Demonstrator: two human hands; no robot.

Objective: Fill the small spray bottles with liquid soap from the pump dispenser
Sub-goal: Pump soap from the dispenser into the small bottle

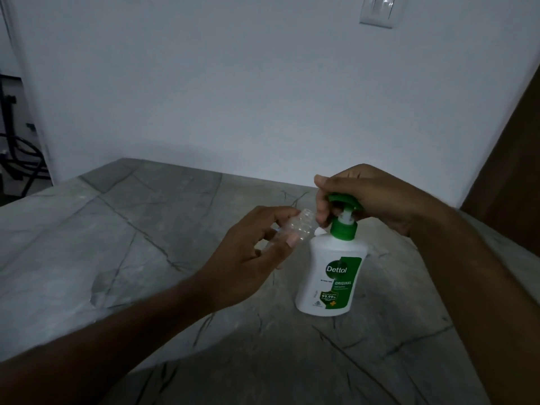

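spray bottle left of pump dispenser on table.

A grey stone-look tabletop with dark veins fills the lower half. Behind it rises a plain pale wall in dim light. A switch plate sits at one o'clock, dark metal framework at nine o'clock, brown panel at three o'clock.

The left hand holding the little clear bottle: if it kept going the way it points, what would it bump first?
Probably the right hand's fingers on the green pump, though depth is hard to judge.
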